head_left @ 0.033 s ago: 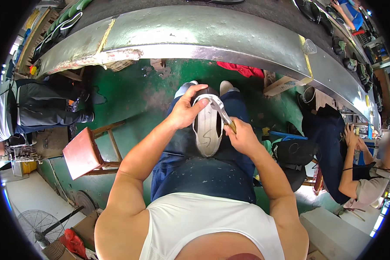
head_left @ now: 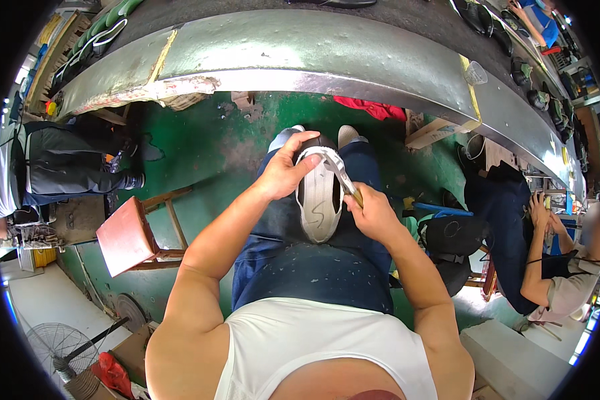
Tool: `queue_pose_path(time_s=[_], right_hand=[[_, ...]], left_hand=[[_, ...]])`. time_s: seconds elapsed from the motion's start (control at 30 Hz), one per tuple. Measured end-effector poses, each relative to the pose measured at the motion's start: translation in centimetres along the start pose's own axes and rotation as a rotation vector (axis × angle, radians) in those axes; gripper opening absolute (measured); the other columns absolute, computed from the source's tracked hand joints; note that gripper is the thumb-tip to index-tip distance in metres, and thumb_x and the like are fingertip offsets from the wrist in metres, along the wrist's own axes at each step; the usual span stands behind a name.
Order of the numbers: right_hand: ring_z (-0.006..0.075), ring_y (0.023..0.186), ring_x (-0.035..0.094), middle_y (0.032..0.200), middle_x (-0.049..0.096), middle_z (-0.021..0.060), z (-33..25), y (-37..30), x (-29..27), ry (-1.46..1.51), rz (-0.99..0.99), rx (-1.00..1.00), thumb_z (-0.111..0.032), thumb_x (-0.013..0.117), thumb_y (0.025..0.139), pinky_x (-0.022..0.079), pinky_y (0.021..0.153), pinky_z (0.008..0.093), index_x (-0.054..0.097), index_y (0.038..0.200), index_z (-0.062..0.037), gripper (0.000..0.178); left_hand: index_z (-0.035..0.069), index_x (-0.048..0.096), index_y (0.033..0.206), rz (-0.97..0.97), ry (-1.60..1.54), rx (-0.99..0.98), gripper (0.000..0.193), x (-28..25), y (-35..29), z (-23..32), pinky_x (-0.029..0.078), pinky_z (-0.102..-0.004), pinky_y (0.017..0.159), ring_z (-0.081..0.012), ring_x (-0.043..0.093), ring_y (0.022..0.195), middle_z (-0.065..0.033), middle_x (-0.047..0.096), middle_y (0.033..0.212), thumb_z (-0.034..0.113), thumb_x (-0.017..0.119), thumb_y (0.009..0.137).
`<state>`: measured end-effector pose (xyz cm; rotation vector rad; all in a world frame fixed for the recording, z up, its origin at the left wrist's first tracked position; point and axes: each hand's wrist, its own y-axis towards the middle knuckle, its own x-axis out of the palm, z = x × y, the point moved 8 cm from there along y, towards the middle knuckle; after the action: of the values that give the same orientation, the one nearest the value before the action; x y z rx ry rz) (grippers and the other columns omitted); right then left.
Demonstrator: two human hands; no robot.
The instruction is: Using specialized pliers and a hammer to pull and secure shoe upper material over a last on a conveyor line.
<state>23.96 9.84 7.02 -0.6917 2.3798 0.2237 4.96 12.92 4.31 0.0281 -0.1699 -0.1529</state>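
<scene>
Between my thighs rests a shoe, sole side up, with a pale insole bearing a dark hand-drawn mark and a dark upper around it. Its far end has a white, gathered edge folded inward. My left hand is closed around that far end, thumb pressing on the folded edge and fingers over the outside. In my right hand is a pair of metal pincers with a brownish-yellow handle. Their head reaches the folded edge beside my left thumb; the exact grip of the jaws is too small to tell.
A metal-edged bench runs across the far side, with dark shoes on it. A reddish stool stands at left, near a standing person. At right sits another person; a fan is at lower left.
</scene>
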Motion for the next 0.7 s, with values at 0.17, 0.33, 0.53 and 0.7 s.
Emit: queue_pose_path(time_s=[0.17,0.33,0.53,0.7], right_hand=[[0.0451,0.085,0.063,0.087,0.064,0.0237,-2.0,-1.2,-1.8,-0.217,-0.016,0.037,-0.015,0.058,0.095,0.050,0.076,0.0496,0.056,0.104,0.0031,0.020],[0.0384,0.080,0.065,0.088,0.066,0.0224,-0.4,-1.9,-2.4,0.096,-0.465,0.249,-0.018,0.059,0.095,0.050,0.073,0.0420,0.058,0.101,0.0017,0.021],[0.0340,0.076,0.067,0.080,0.066,0.0182,-1.8,-0.3,-2.8,0.146,-0.063,0.156,-0.028,0.054,0.101,0.051,0.074,0.0421,0.058,0.105,0.0036,0.032],[0.0316,0.073,0.066,0.079,0.065,0.0147,1.0,-0.2,-2.6,0.095,0.097,0.170,-0.041,0.065,0.094,0.052,0.075,0.0415,0.058,0.102,0.0036,0.046]], left_hand=[[0.008,0.051,0.137,0.029,-0.032,-0.064,0.043,0.2,0.0,0.2,0.046,-0.0288,0.097,-0.0124,0.056,0.109,-0.0041,0.061,0.119,0.013,0.067,0.097],[0.007,0.052,0.136,0.088,0.017,-0.068,0.042,0.4,0.5,-0.2,0.047,-0.0278,0.095,-0.0121,0.058,0.106,-0.0051,0.063,0.116,0.008,0.065,0.096],[0.007,0.049,0.139,-0.030,0.102,-0.094,0.047,1.9,1.4,0.8,0.046,-0.0292,0.098,-0.0132,0.057,0.111,-0.0063,0.062,0.120,0.008,0.065,0.096],[0.005,0.038,0.150,0.015,0.129,-0.149,0.058,1.3,0.8,-1.2,0.043,-0.0306,0.105,-0.0183,0.053,0.123,-0.0121,0.056,0.136,0.015,0.063,0.098]])
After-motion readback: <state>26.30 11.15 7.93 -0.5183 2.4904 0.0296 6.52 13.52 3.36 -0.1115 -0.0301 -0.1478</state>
